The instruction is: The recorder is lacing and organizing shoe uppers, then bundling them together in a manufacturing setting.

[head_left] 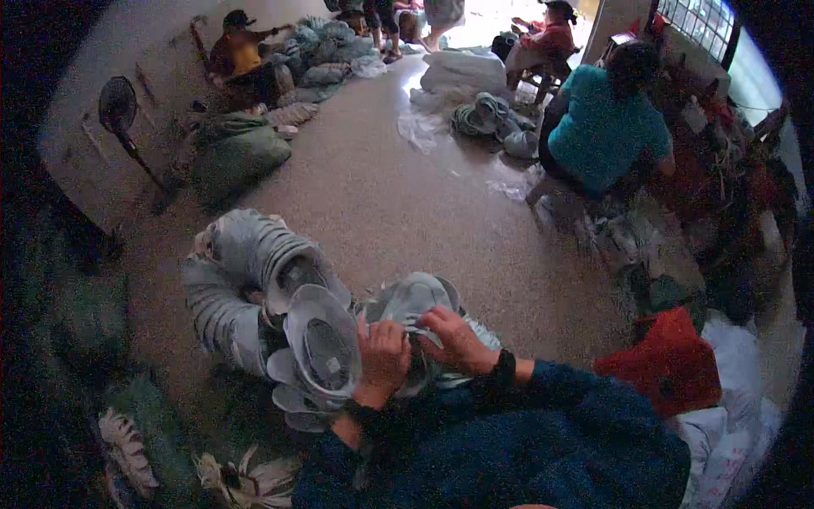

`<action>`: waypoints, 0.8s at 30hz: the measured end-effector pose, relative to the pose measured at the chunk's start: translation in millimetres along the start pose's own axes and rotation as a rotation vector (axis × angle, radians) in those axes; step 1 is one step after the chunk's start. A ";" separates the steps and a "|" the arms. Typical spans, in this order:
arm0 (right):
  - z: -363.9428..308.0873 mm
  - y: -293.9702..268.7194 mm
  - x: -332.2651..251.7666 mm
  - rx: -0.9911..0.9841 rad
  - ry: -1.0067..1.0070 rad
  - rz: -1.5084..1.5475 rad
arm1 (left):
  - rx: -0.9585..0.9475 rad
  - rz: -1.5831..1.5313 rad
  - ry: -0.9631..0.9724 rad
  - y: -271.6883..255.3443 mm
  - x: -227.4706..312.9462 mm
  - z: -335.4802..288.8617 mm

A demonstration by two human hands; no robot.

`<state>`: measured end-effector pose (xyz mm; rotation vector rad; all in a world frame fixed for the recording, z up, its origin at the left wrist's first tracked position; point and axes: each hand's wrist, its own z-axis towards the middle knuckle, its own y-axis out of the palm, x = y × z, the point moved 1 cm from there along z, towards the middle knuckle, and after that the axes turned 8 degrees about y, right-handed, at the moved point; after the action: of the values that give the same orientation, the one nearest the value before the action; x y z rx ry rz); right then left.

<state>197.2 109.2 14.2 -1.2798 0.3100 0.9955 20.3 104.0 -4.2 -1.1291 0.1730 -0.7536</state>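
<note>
Pale grey, hat-like oval pieces lie in my lap area, close in front of me. My left hand (pixel 383 352) is closed with its fingers curled on the edge of a pale grey hat-like piece (pixel 415 295). On the same piece, my right hand (pixel 458 339) has bent fingers pressed together near the left fingertips. What exactly lies between the fingers is too blurred to make out. Left of my left hand, an oval hat-like piece (pixel 324 339) faces up, with a dark mesh-like inside and a small white tag. Behind it curves a long nested stack (pixel 229 293) of similar pieces.
A red crate-like container (pixel 670 360) and white sacks (pixel 742 382) stand at my right. A person in a teal shirt (pixel 606 127) sits ahead right. Green sacks (pixel 242 153) and a standing fan (pixel 119 106) are at the left wall. Other people sit farther back.
</note>
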 end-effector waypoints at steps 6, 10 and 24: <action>23.4 32.6 22.8 -0.099 -0.099 -0.137 | 0.091 -0.085 0.138 1.9 -17.8 -2.5; 32.3 45.2 22.5 -0.056 0.066 0.016 | -0.025 -0.024 0.061 -39.1 -12.5 -9.0; 3.2 -51.0 72.0 0.434 0.719 0.783 | 0.049 -0.417 -0.211 -37.2 -28.3 -26.3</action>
<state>275.8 146.1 -1.4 -1.0723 1.5854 0.9802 -30.5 93.9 9.5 -1.2046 -0.2656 -0.9925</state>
